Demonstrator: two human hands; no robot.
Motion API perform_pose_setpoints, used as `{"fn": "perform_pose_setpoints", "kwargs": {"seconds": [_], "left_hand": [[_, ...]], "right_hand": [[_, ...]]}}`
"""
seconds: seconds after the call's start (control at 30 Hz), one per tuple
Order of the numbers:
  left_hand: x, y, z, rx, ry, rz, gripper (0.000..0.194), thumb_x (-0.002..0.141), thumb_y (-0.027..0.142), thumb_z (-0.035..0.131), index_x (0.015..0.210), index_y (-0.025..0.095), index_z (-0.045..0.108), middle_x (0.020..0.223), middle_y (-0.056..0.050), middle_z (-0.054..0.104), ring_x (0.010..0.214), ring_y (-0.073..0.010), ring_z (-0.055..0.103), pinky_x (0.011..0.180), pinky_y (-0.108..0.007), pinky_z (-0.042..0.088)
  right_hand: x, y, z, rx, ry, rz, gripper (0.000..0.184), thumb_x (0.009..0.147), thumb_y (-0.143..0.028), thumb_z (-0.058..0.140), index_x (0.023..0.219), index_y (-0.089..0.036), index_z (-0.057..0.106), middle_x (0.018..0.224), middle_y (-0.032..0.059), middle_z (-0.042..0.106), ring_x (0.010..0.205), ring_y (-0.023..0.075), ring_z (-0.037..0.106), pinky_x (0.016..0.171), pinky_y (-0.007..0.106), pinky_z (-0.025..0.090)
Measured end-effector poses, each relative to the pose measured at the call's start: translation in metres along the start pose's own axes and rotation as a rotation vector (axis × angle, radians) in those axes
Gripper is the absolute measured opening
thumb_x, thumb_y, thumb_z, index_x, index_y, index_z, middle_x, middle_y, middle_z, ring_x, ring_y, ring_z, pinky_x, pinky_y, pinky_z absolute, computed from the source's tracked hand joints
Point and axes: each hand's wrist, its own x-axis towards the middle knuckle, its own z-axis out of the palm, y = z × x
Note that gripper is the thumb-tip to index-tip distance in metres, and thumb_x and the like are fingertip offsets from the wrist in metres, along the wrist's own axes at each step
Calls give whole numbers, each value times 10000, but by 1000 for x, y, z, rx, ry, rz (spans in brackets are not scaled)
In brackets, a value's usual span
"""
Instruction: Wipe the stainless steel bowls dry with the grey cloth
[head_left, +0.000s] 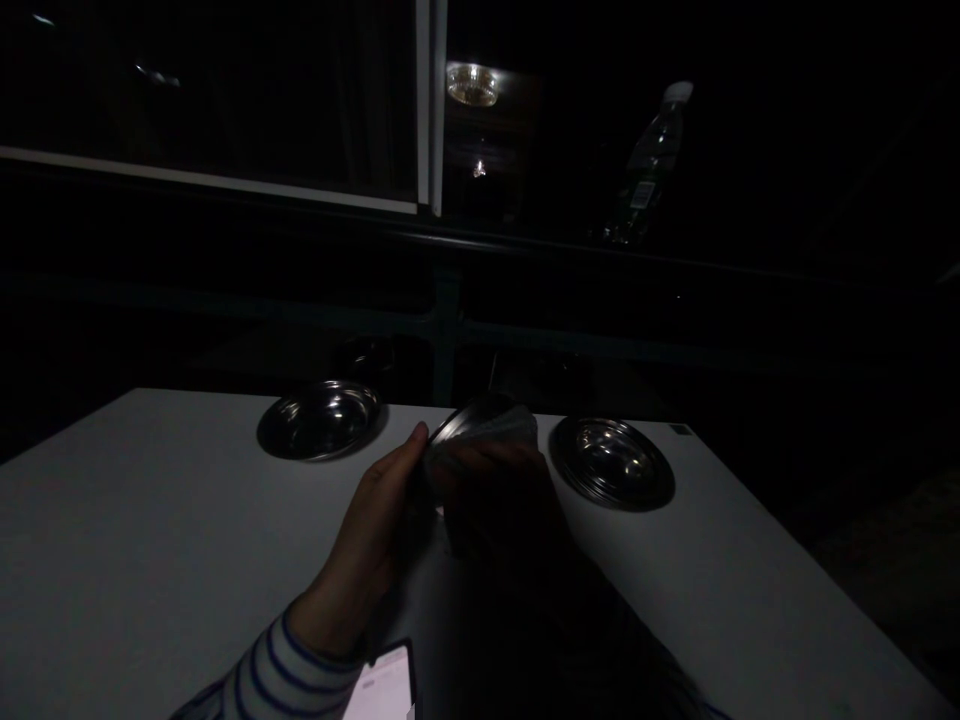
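Note:
My left hand (379, 510) grips the left edge of a shiny metal plate (454, 425), its thumb on the rim. The plate is tilted up above the table's far edge. My right hand (502, 505), in deep shadow, is closed on a pale grey cloth (506, 428) pressed against the plate's face. Much of the plate is hidden behind the hand and cloth. To the left lies another metal plate (321, 422). On the right is a small stack of metal plates (611, 463).
The white table (187, 540) carries a lit phone (386, 685) near my left wrist. Beyond the table a clear plastic bottle (649, 165) with a white cap stands on a dark ledge. A white window frame (431, 110) rises behind. The room is very dark.

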Motion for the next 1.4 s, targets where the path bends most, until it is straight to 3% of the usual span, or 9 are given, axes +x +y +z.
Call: {"fn": "perform_pose_setpoints", "kwargs": {"seconds": [0.17,0.27,0.5,0.77,0.9,1.03,1.13,1.3,1.4], "left_hand": [[-2,1,2,104,59,67,248,671,394,702,680,149,672,640,-11,668,558,-119,582,531,-218,437],[-4,1,4,134,75,83,251,680,394,692,680,143,673,655,-20,672,578,-126,588,539,-222,439],[-3,0,3,140,66,145,234,678,366,702,601,156,632,559,29,604,517,-83,522,517,-191,411],[0,1,1,117,118,149,253,649,414,712,660,163,687,619,-1,664,554,-124,576,544,-227,438],[0,3,0,114,94,164,254,670,419,695,658,166,680,605,3,655,550,-126,571,565,-235,439],[-1,5,-3,134,56,182,246,678,406,690,614,169,670,521,21,607,491,-110,528,540,-228,422],[0,7,-5,125,47,188,265,661,417,700,573,170,661,514,19,606,493,-110,531,519,-221,415],[-1,12,-8,87,87,260,264,607,425,735,553,176,667,522,21,608,505,-111,527,540,-228,426],[-2,13,-7,124,86,285,285,622,450,717,556,177,671,500,24,583,503,-112,510,552,-235,424]], "right_hand": [[-1,18,-7,-12,73,233,331,903,-288,450,1202,-157,504,1205,98,546,1095,233,462,901,402,397],[-1,20,-8,-23,102,296,310,930,-252,373,1174,-131,519,1182,110,555,1077,225,467,909,399,398],[2,-8,-2,-6,38,36,392,855,-223,524,1239,-161,474,1198,69,559,1128,213,441,948,382,365],[1,14,-8,-90,202,238,300,910,-217,394,1201,-172,447,1137,104,552,1058,226,486,891,413,399],[0,3,-8,-61,160,152,380,862,-286,499,1221,-167,462,1143,107,565,1065,246,492,898,419,392],[-1,-3,-6,14,36,28,376,838,-323,533,1209,-276,496,1036,44,622,936,219,555,802,396,434],[-1,3,-12,18,118,71,343,845,-309,522,1186,-273,503,1006,51,612,917,220,558,782,396,447],[0,17,-31,13,285,181,325,886,-229,435,1208,-188,455,1136,104,532,1067,245,492,888,436,414],[1,17,-31,-9,312,212,293,897,-217,412,1182,-187,473,1128,96,535,1059,232,492,895,418,413]]}}
